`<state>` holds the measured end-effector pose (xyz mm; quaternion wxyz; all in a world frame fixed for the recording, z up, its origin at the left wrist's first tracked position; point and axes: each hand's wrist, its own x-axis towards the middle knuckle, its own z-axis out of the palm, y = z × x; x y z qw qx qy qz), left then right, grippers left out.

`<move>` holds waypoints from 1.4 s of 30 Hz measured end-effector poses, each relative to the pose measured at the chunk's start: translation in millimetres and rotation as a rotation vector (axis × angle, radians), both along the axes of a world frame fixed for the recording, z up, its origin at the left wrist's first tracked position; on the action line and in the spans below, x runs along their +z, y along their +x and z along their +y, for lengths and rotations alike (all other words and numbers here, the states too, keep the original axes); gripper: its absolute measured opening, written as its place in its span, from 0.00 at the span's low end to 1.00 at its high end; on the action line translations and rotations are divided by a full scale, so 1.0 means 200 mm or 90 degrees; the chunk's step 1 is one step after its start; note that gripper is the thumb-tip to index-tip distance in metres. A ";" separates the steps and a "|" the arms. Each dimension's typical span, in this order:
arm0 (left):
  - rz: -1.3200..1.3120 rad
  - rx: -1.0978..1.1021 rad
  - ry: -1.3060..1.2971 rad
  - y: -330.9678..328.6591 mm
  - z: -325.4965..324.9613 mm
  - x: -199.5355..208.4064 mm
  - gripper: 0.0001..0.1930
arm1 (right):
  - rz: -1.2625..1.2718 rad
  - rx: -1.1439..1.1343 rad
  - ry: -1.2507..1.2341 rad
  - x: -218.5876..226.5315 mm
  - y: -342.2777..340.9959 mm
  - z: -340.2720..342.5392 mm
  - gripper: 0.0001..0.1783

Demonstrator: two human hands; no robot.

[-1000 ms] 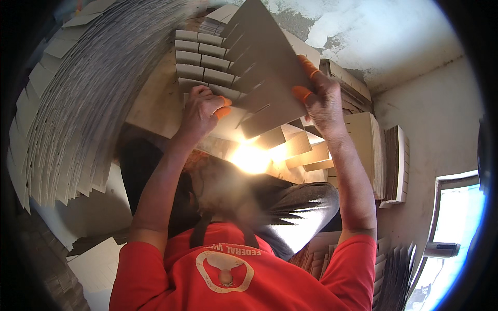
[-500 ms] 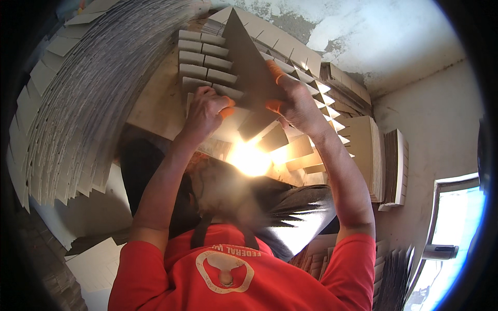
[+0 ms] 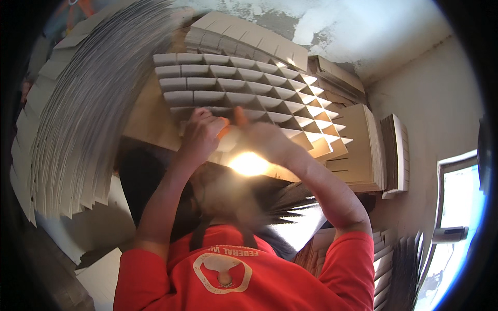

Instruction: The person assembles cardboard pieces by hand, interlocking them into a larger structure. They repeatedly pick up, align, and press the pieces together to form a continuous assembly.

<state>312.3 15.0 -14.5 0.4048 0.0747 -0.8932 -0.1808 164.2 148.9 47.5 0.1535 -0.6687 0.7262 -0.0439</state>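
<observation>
A grid of slotted cardboard dividers (image 3: 236, 85) stands in front of me, long strips crossed by shorter ones into open cells. At its near left edge my left hand (image 3: 202, 133) is closed, fingers curled over what looks like the nearest cardboard strip (image 3: 181, 113). Orange covering shows on its thumb. Close to its right is my right hand (image 3: 264, 141), smeared by motion at the near side of the grid. An orange-covered finger points up from it, and whether it holds anything cannot be made out.
A tall curved stack of cardboard sheets (image 3: 88, 114) fills the left side. Slotted cardboard (image 3: 249, 36) lies behind the grid. More cardboard stacks (image 3: 358, 150) stand at right by the wall. A bright glare (image 3: 249, 163) sits below my hands; a window (image 3: 451, 233) is at lower right.
The tall cardboard piece upright at my right hand no longer stands above the grid, where more crossed cells show. My right hand has moved down and left, towards my left hand.
</observation>
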 end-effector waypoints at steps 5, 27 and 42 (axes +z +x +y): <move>-0.024 0.025 -0.047 0.00 0.12 0.16 0.27 | -0.031 -0.051 -0.234 -0.02 -0.09 0.20 0.38; -0.307 -0.012 -0.113 -0.09 0.19 0.16 0.41 | 0.362 -0.851 -0.178 -0.09 -1.17 1.58 0.18; -0.026 0.133 -0.078 0.18 0.05 0.18 0.34 | -0.119 -0.412 -0.896 0.74 -0.54 0.72 0.27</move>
